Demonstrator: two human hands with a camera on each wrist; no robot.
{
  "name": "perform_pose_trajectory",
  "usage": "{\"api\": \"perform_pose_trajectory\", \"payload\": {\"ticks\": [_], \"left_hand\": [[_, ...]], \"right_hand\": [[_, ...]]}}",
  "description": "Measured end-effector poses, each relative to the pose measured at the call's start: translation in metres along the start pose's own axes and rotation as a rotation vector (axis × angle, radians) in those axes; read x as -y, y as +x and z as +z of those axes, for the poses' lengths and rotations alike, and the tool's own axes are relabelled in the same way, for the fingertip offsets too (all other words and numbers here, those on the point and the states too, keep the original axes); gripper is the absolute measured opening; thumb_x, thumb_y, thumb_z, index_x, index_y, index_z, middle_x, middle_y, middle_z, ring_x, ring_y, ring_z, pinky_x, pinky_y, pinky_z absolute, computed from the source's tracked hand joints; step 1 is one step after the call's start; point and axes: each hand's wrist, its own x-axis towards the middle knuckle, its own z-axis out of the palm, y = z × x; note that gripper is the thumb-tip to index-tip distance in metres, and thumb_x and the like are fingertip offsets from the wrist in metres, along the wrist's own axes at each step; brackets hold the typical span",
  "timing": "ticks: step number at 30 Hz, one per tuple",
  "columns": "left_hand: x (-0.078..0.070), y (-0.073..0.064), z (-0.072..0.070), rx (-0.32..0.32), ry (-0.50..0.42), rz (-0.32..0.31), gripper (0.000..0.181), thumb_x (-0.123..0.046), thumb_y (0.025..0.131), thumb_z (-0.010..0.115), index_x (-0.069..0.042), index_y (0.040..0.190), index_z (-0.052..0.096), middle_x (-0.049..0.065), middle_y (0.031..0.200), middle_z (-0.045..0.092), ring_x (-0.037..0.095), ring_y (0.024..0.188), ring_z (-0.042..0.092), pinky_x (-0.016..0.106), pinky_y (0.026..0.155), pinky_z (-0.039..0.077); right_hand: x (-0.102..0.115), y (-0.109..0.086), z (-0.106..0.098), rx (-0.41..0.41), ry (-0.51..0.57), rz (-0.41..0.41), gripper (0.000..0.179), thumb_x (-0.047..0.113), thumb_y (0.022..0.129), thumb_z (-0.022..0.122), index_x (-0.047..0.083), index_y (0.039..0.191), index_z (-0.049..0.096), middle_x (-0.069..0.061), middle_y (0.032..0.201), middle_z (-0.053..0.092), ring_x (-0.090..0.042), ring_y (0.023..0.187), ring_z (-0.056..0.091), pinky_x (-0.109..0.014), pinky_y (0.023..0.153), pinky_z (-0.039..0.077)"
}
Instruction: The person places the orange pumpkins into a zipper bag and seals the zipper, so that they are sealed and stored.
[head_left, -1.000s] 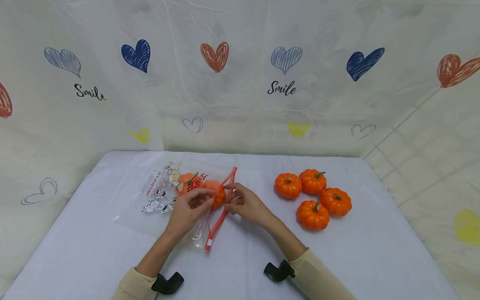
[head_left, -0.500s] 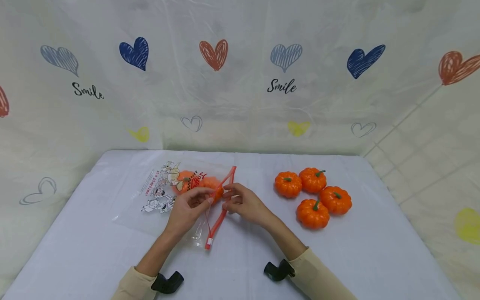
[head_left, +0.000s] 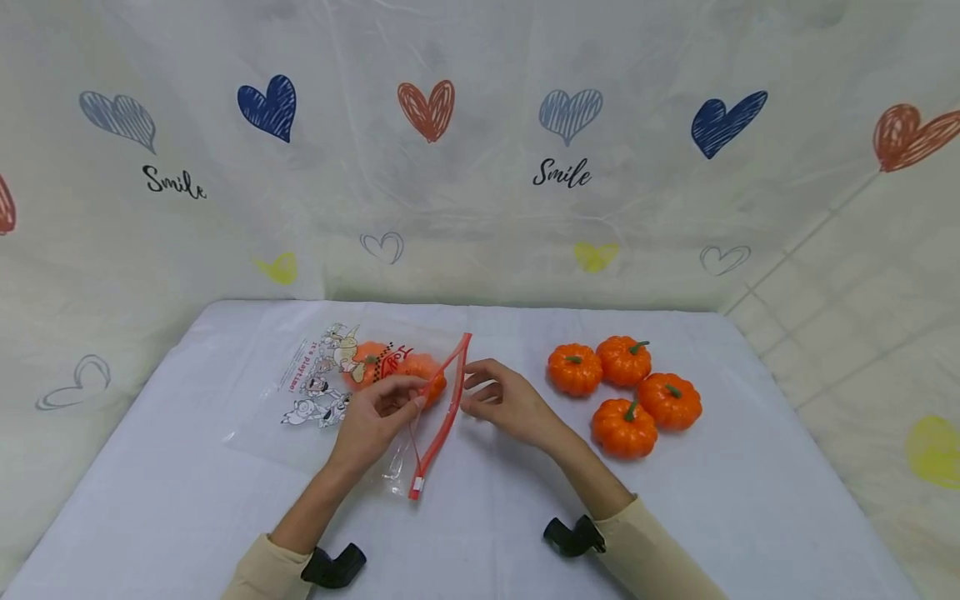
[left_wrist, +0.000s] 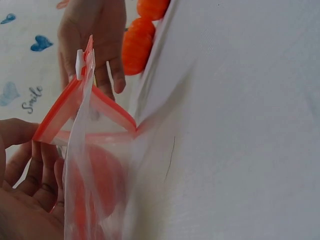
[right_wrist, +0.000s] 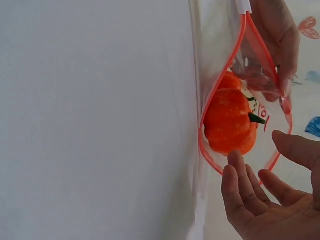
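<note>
A clear plastic zip bag [head_left: 258,429] with printed cartoon characters lies on the left of the table, its red-edged mouth facing right. The left hand [head_left: 371,421] pinches the upper red edge between thumb and finger and holds the mouth apart. Inside the bag sit orange toy pumpkins [right_wrist: 230,120] with green stems, as the right wrist view shows. Just outside the mouth is the right hand [head_left: 506,404], its fingers loosely bent and nothing in them. A white slider [head_left: 418,483] is at the near end of the red zip.
Several loose orange pumpkins [head_left: 626,429] stand grouped on the white-covered table [head_left: 750,517], right of the right hand. Behind the table hangs a pale curtain [head_left: 480,208] with hearts and "Smile" lettering. Dark wrist-worn pieces [head_left: 333,567] show near both sleeves.
The right hand has drawn back to the right, out of the bag's mouth, and has come away from the pumpkin there. The left hand keeps its pinch on the edge.
</note>
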Motion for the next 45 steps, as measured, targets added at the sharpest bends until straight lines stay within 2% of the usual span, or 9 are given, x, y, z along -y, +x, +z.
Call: {"api": "perform_pose_trajectory", "payload": {"ticks": [5,15,22,28,40,45], "left_hand": [[0.001,0.0,0.0,0.002,0.011,0.011,0.026,-0.018,0.097,0.074,-0.015,0.123,0.074,0.01,0.107,0.071,0.015,0.093,0.063,0.017,0.082,0.054],[0.003,-0.001,0.0,0.0,-0.002,0.006,0.025,-0.017,0.096,0.075,-0.015,0.121,0.075,0.01,0.107,0.071,0.015,0.093,0.063,0.017,0.082,0.054],[0.002,-0.003,0.001,0.002,0.007,0.0,0.025,-0.017,0.096,0.075,-0.014,0.122,0.075,0.009,0.107,0.069,0.014,0.095,0.062,0.016,0.082,0.054],[0.002,-0.002,0.001,0.0,-0.001,0.003,0.025,-0.016,0.096,0.075,-0.015,0.121,0.075,0.01,0.108,0.07,0.013,0.095,0.062,0.016,0.082,0.055],[0.003,-0.001,0.002,0.008,0.0,0.017,0.025,-0.016,0.096,0.075,-0.014,0.121,0.075,0.009,0.107,0.07,0.013,0.094,0.062,0.017,0.082,0.054],[0.005,-0.001,0.001,0.006,0.003,0.008,0.025,-0.017,0.096,0.075,-0.015,0.121,0.075,0.009,0.108,0.07,0.014,0.096,0.062,0.016,0.083,0.054]], "right_hand": [[-0.001,-0.003,-0.006,-0.019,-0.036,0.0,0.052,0.021,0.097,0.074,0.01,0.144,0.056,-0.013,0.13,0.068,-0.023,0.109,0.071,-0.037,0.091,0.062],[-0.004,-0.009,-0.016,-0.057,-0.073,0.001,0.048,0.024,0.097,0.074,0.013,0.142,0.059,-0.011,0.129,0.069,-0.021,0.109,0.07,-0.037,0.092,0.062],[-0.007,-0.014,-0.024,-0.087,-0.09,-0.005,0.041,0.022,0.097,0.073,0.017,0.137,0.063,-0.014,0.131,0.069,-0.021,0.109,0.07,-0.036,0.091,0.062],[-0.008,-0.016,-0.031,-0.116,-0.091,-0.045,0.038,0.02,0.098,0.073,0.015,0.134,0.063,-0.013,0.133,0.067,-0.023,0.111,0.07,-0.038,0.094,0.061],[-0.01,-0.021,-0.047,-0.185,-0.122,-0.067,0.037,0.019,0.097,0.074,0.012,0.133,0.064,-0.018,0.132,0.067,-0.025,0.111,0.07,-0.043,0.099,0.059],[-0.01,-0.023,-0.053,-0.203,-0.136,-0.034,0.038,0.021,0.097,0.074,0.014,0.133,0.063,-0.017,0.133,0.067,-0.026,0.114,0.069,-0.043,0.1,0.059]]}}
